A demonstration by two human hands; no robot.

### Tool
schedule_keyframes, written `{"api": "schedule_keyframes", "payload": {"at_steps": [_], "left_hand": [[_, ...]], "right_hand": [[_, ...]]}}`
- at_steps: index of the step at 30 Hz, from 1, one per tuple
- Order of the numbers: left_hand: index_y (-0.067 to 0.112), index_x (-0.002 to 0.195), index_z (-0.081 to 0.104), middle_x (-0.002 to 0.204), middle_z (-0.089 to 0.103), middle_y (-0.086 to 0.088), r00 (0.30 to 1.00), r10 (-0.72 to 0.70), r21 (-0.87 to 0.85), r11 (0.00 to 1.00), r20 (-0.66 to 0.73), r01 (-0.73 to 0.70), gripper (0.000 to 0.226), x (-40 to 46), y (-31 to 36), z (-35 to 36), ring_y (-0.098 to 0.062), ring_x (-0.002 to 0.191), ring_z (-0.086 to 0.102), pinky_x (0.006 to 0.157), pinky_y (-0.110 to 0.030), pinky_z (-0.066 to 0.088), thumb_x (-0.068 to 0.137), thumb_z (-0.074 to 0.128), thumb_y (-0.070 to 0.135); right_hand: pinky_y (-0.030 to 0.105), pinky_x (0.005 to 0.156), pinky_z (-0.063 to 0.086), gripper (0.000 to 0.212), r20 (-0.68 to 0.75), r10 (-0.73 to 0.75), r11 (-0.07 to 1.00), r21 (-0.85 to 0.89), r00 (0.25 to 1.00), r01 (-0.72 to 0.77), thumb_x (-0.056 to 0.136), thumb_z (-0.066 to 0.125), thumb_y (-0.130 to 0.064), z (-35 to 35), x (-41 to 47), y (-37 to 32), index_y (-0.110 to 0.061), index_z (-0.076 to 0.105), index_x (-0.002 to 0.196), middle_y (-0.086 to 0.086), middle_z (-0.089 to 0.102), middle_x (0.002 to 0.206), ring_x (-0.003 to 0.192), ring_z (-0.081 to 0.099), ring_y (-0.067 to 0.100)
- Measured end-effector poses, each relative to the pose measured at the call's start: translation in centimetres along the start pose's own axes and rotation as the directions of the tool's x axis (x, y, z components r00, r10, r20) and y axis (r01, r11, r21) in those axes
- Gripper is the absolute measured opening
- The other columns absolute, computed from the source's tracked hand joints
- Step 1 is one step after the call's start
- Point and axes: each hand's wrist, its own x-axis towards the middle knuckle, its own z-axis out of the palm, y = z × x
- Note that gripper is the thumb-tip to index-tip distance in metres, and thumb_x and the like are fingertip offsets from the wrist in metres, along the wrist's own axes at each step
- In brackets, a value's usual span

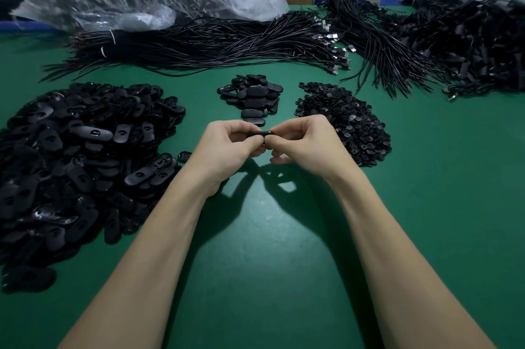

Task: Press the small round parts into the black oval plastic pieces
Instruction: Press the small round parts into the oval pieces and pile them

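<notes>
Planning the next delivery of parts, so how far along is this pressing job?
Early. Done: a small stack of oval pieces ahead of the hands. In hand: left hand and right hand both pinch one oval piece. Left: the big oval heap and the round-part pile.

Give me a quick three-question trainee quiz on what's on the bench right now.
1. True or false: both the left hand and the right hand hold the oval piece above the green table.
2. Which pile lies to the right of the hands? A) big oval pile B) round parts C) cables
3. Fill in: the small oval pile lies just ____ the hands, nearer the cables.

Key
1. True: both pinch it between their fingertips.
2. B: the round parts lie by the right hand; the big oval pile is on the left.
3. beyond
</notes>
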Motion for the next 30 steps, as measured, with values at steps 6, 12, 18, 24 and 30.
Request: {"api": "schedule_keyframes", "payload": {"at_steps": [6,12,18,24,30], "left_hand": [[0.012,0.087,0.070,0.079,0.075,-0.005,1.000,0.021,0.033,0.999,-0.016,-0.020,0.013,-0.1,-0.2,0.4,-0.008,0.068,0.072,0.069,-0.016,0.056,0.094,0.068,0.001],[0.013,0.092,0.074,0.077,0.078,0.000,0.998,0.037,-0.040,0.998,-0.058,-0.039,0.006,0.4,-0.6,0.4,-0.009,0.073,0.074,0.073,-0.020,0.058,0.092,0.073,0.007],[0.027,0.096,0.070,0.082,0.076,0.002,0.990,0.046,0.064,0.997,-0.136,-0.038,0.011,0.7,-1.2,0.3,-0.014,0.077,0.072,0.080,-0.044,0.061,0.089,0.075,0.019],[0.033,0.104,0.061,0.104,0.067,0.015,0.970,0.154,0.254,0.962,-0.187,-0.104,0.018,0.5,-1.0,0.5,-0.002,0.080,0.066,0.075,-0.029,0.053,0.091,0.072,0.036],[0.030,0.104,0.064,0.104,0.067,0.018,0.980,0.165,0.312,0.942,-0.114,-0.123,0.013,0.2,-0.9,1.0,-0.007,0.080,0.068,0.077,-0.028,0.053,0.094,0.069,0.036]], "right_hand": [[0.029,0.065,0.064,0.001,-0.037,0.001,0.998,-0.056,0.999,-0.003,0.088,0.078,-0.008,0.5,0.1,0.3,-0.007,0.079,0.089,0.000,0.076,0.067,0.060,0.073,0.011],[0.029,0.065,0.064,0.006,-0.016,-0.026,1.000,0.012,1.000,0.026,0.092,0.074,-0.006,0.1,0.1,0.0,-0.011,0.076,0.094,0.003,0.076,0.071,0.065,0.074,0.014],[0.028,0.060,0.059,0.022,0.015,-0.148,0.958,-0.244,0.989,0.147,0.091,0.075,-0.016,-0.3,0.2,0.2,-0.034,0.074,0.103,-0.009,0.075,0.085,0.064,0.072,0.016],[0.028,0.069,0.057,0.014,-0.137,-0.156,0.912,-0.400,0.978,0.089,0.088,0.078,-0.028,-1.3,1.7,0.4,-0.037,0.073,0.098,-0.018,0.072,0.076,0.070,0.068,0.005],[0.031,0.076,0.058,0.014,-0.173,-0.192,0.903,-0.417,0.966,0.104,0.089,0.077,-0.034,-1.1,8.2,-2.7,-0.032,0.075,0.103,-0.015,0.071,0.086,0.078,0.067,0.003]]}}
